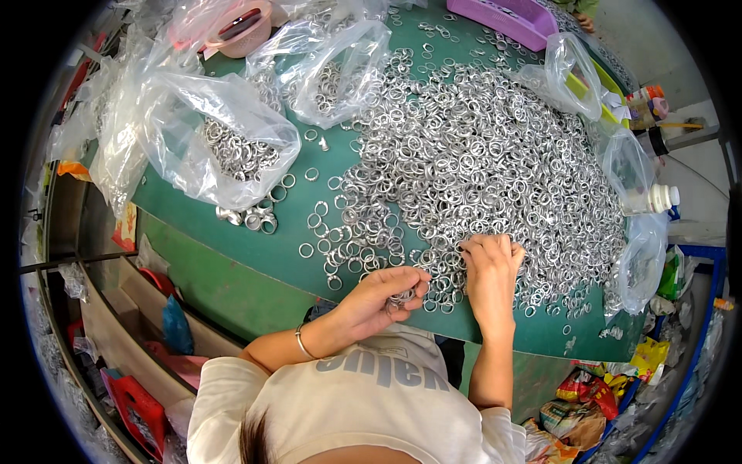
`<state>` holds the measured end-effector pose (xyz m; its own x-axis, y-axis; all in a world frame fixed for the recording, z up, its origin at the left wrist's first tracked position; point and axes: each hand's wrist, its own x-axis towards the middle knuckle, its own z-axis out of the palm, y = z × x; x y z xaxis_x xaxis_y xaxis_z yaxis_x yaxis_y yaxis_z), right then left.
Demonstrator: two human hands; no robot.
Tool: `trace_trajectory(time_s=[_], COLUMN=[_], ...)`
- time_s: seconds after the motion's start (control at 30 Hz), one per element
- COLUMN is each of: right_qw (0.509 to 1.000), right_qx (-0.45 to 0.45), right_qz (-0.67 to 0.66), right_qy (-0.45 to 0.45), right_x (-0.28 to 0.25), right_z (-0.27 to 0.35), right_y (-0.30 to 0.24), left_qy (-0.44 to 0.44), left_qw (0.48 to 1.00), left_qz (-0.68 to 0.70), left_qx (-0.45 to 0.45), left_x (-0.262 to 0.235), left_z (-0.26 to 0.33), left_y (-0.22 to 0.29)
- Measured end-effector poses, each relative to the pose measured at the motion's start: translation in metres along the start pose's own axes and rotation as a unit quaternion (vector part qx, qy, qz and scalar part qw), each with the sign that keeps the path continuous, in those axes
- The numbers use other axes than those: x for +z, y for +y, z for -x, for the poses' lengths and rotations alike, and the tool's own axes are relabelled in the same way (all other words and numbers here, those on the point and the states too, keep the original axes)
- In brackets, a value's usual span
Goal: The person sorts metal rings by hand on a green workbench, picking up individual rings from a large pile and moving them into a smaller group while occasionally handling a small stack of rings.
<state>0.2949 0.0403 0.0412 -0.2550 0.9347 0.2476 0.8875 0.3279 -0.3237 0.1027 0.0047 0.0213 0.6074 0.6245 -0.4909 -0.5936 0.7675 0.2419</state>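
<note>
A broad heap of silver metal rings (pixel 495 147) covers much of the green table (pixel 267 247). My left hand (pixel 379 298) is held at the near table edge, palm turned up, fingers curled around several rings (pixel 400 297). To its right, my right hand (pixel 489 271) reaches onto the near side of the heap. Its fingers are bent down and drawn together among the rings, and the fingertips are partly hidden. A bracelet circles my left wrist. Looser rings (pixel 328 240) lie spread on the table just beyond my left hand.
Clear plastic bags with rings (pixel 239 151) stand at the left. A pink basket (pixel 239 31) and a purple tray (pixel 506 23) sit at the far side. Along the right edge are crumpled bags (pixel 641 263) and a white-capped bottle (pixel 657 199). Drawers (pixel 154 309) flank me on the left.
</note>
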Motion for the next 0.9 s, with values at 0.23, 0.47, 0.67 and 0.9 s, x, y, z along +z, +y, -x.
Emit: trace_trajectory(time_s=[0.23, 0.47, 0.67, 0.9], right_qw=[0.978, 0.965, 0.988, 0.997], right_qx=[0.078, -0.029, 0.088, 0.032], right_qz=[-0.169, -0.259, -0.036, 0.002], right_qy=[0.095, 0.015, 0.122, 0.067], right_x=[-0.003, -0.020, -0.005, 0.015], right_z=[0.009, 0.013, -0.005, -0.010], right_y=[0.001, -0.027, 0.002, -0.010], left_qy=[0.001, 0.025, -0.005, -0.013], left_qw=[0.999, 0.994, 0.999, 0.999], left_qz=[-0.045, 0.106, 0.036, -0.030], left_qx=[-0.007, -0.014, -0.040, 0.006], left_x=[0.008, 0.021, 0.013, 0.011], left_z=[-0.001, -0.020, -0.018, -0.010], left_y=[0.002, -0.004, -0.001, 0.001])
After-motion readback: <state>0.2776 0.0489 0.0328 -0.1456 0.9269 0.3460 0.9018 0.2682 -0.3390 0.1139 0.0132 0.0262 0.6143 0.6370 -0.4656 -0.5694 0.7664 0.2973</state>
